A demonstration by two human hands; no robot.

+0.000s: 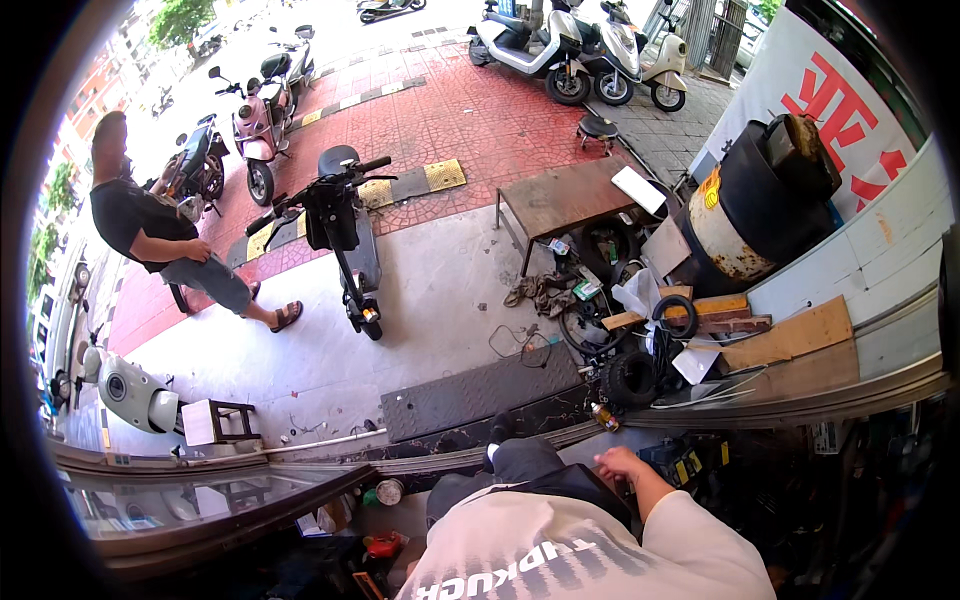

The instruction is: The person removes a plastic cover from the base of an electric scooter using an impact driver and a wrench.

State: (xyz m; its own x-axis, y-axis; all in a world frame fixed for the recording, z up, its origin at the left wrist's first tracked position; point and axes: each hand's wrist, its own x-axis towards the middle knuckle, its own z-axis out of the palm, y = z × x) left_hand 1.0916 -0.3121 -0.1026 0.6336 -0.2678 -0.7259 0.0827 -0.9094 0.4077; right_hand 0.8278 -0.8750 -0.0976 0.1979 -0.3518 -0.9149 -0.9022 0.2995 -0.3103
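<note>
My right hand (618, 465) is beside my right hip, its fingers curled; whether anything is inside them is hidden. Nearest to it are a small amber bottle (604, 417) at the door sill and a dark box with yellow marks (680, 464). My left hand is out of view, behind my body. One of my feet (497, 432) is at the doorway, by a grey metal ramp (480, 390). Outside, beyond the ramp, a black electric scooter (345, 230) stands upright with its front wheel toward me.
A person in dark clothes (165, 225) stands left of the scooter. Tyres (628, 378), cables and boards are heaped at right, near a metal table (570, 195) and a rusty drum (735, 225). A small stool (215, 422) is at left. Parked scooters (535, 50) line the back.
</note>
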